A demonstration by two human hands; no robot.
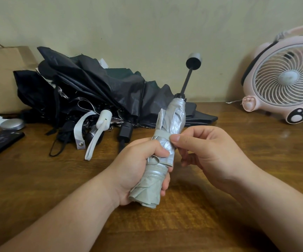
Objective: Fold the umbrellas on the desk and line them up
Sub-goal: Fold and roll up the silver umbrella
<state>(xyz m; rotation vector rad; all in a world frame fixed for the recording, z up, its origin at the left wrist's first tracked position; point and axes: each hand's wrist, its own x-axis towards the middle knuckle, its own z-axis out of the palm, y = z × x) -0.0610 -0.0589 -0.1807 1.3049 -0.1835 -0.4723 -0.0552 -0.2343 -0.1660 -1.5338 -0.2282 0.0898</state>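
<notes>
Both hands held one silver umbrella above the desk, long axis near upright, handle up. Left hand gripped its canopy; right hand apparently pinched the strap.

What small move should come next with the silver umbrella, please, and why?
Probably press the strap end down to fasten it: the right hand pinches it, wrapped round the rolled umbrella, which the left hand grips.

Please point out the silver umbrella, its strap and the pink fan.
silver umbrella [177, 117]: head view, upper part of the folded canopy.
strap [162, 133]: head view, band around the canopy.
pink fan [286, 77]: head view, central hub.
</notes>
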